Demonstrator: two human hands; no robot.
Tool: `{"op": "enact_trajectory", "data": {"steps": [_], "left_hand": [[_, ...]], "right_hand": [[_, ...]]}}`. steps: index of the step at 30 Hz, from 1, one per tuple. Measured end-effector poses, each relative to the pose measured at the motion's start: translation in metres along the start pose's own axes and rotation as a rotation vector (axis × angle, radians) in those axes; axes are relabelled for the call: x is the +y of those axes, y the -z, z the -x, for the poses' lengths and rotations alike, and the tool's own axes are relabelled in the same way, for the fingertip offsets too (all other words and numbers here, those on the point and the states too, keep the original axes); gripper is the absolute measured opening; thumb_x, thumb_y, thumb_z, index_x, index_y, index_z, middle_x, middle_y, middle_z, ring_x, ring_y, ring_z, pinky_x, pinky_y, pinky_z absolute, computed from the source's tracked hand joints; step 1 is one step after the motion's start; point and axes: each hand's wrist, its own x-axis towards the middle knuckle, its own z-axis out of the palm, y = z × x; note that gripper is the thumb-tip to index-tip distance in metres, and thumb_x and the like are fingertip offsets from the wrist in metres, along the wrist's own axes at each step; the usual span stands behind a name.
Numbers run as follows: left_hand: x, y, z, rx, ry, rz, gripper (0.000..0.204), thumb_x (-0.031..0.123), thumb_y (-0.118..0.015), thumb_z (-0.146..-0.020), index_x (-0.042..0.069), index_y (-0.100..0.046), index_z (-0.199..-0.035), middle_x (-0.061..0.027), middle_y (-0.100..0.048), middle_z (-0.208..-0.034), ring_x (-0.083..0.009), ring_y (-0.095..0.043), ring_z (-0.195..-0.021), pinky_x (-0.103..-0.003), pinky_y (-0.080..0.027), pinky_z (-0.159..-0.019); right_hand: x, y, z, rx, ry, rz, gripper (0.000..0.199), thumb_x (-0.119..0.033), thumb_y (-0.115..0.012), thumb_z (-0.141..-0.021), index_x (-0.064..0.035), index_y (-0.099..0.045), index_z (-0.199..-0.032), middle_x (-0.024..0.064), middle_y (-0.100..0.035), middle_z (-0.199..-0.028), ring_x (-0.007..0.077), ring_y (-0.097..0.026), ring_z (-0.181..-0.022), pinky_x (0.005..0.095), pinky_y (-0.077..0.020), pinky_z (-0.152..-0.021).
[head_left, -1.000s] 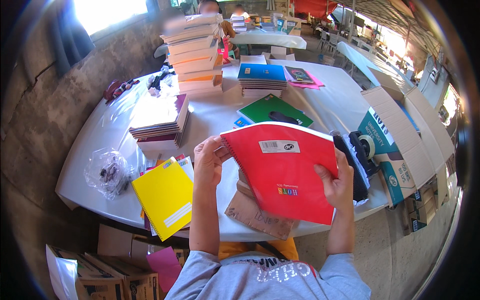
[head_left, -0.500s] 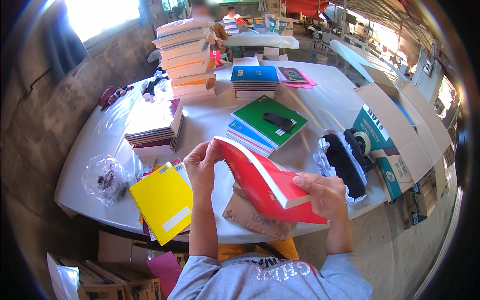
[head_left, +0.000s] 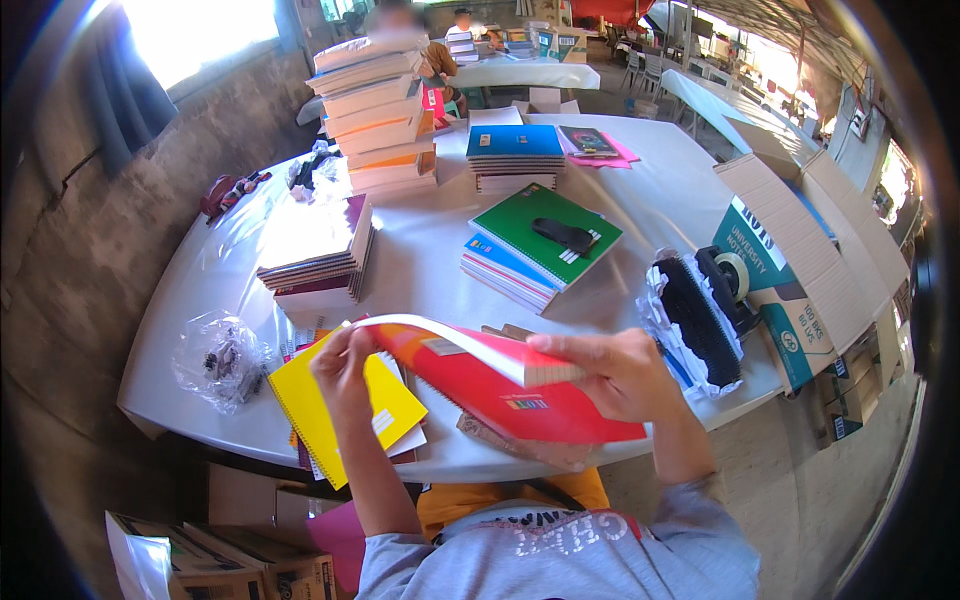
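Both my hands hold a red notebook (head_left: 500, 398) over the near edge of the table, its page block bowed in a curve. My left hand (head_left: 345, 372) grips its left end, above a yellow spiral notebook (head_left: 305, 410) lying on other notebooks. At the right end, my right hand (head_left: 622, 372) has its thumb on top, near the page edges. Under the red notebook, a brown cardboard piece (head_left: 520, 446) is partly hidden. Beyond it, a green spiral notebook (head_left: 510, 222) rests on a blue-topped stack (head_left: 500, 268), with a small black object (head_left: 562, 236) on it.
A tall paper stack (head_left: 375, 120), maroon notebooks (head_left: 345, 250) and blue notebooks (head_left: 515, 150) stand farther back. At right are a black tray (head_left: 700, 325), a tape dispenser (head_left: 728, 280) and an open carton (head_left: 790, 270). Crumpled plastic (head_left: 218, 360) lies left. Other people sit beyond.
My left hand has moved left and down, carrying its end of the red notebook over the yellow one. My right hand has shifted slightly left and up; more of the notebook's cover faces me.
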Motion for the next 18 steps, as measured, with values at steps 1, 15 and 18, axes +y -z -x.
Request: {"op": "enact_trajectory", "data": {"steps": [1,15,18], "left_hand": [[0.001,0.013,0.001,0.046,-0.048,0.048,0.021,0.018,-0.067,-0.084,-0.002,-0.066,-0.093,-0.0065,-0.066,-0.082,-0.0109,-0.061,-0.073,-0.023,-0.048,-0.069],[0.133,0.156,0.091,-0.02,-0.365,-1.234,0.045,0.028,-0.069,-0.081,-0.003,-0.059,-0.112,-0.0168,-0.055,-0.118,-0.0304,-0.048,-0.117,-0.042,-0.038,-0.099],[0.11,0.128,0.092,0.077,-0.265,-1.026,0.052,0.036,-0.073,-0.076,-0.001,-0.06,-0.11,-0.0164,-0.058,-0.115,-0.0329,-0.051,-0.114,-0.045,-0.038,-0.098]], "right_hand": [[0.001,-0.003,-0.009,0.038,-0.005,-0.03,0.035,-0.005,-0.067,-0.076,-0.0077,-0.062,-0.11,0.0125,-0.068,-0.09,0.0264,-0.068,-0.071,0.0309,-0.0528,-0.059],[0.069,-0.141,-0.098,-0.64,0.374,0.165,0.023,-0.015,-0.064,-0.08,-0.0194,-0.066,-0.103,0.0034,-0.067,-0.098,0.0183,-0.062,-0.094,0.0363,-0.045,-0.08],[0.092,-0.124,-0.081,-0.809,0.231,0.064,0.022,-0.018,-0.065,-0.081,-0.0183,-0.067,-0.103,0.0067,-0.067,-0.1,0.0212,-0.062,-0.093,0.0391,-0.0446,-0.081]]}}
